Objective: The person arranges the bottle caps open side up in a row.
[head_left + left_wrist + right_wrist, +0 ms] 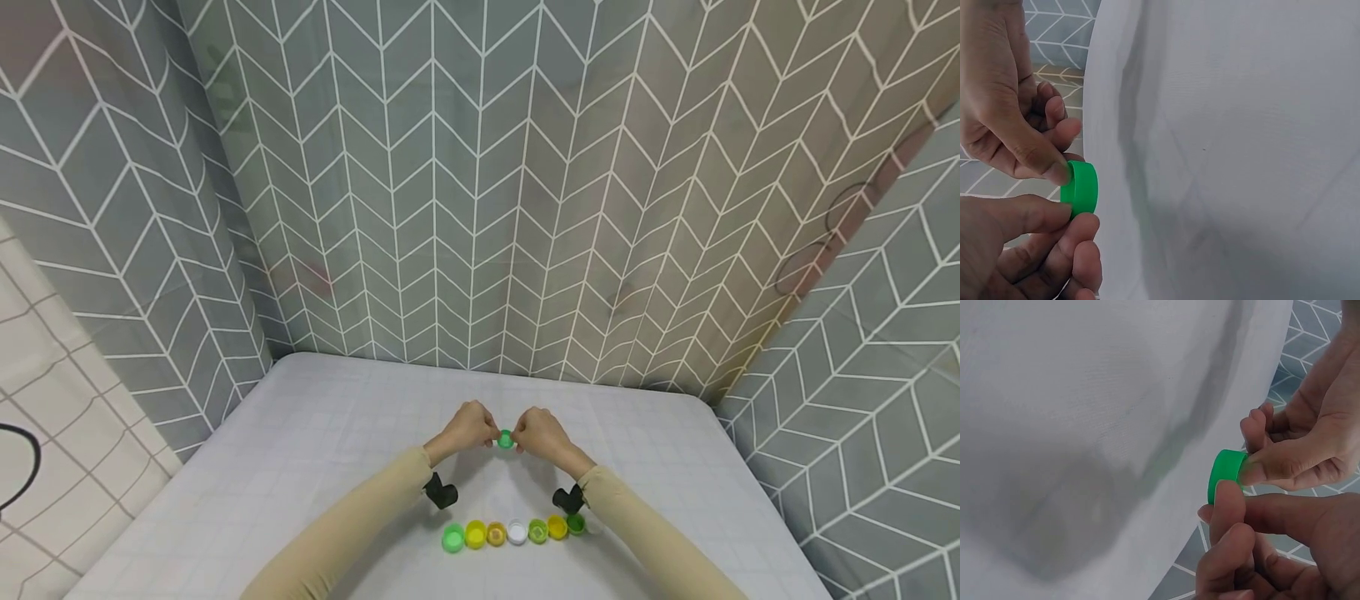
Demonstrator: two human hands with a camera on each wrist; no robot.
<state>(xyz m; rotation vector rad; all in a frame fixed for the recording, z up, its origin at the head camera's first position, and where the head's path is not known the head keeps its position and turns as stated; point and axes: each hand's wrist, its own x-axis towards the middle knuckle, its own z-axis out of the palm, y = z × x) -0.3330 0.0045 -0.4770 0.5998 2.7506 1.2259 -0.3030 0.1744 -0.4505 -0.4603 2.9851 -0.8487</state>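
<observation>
Over the white-covered table, a green bottle cap (506, 439) is held between both hands. My left hand (469, 425) pinches one side of it with thumb and finger. From the opposite side, my right hand (542, 435) pinches its rim in the same way. Seen close in the left wrist view, the green cap (1085, 189) is a short, smooth-sided cylinder raised off the cloth. The right wrist view shows the cap (1227, 469) partly covered by fingertips of both hands.
Nearer my body, a row of several caps lies on the white table (360, 417): a light green cap (453, 538) at the left end, yellow ones, a white cap (517, 532) mid-row, and a dark green cap (575, 523) beside my right sleeve. Patterned curtains (480, 208) surround the table.
</observation>
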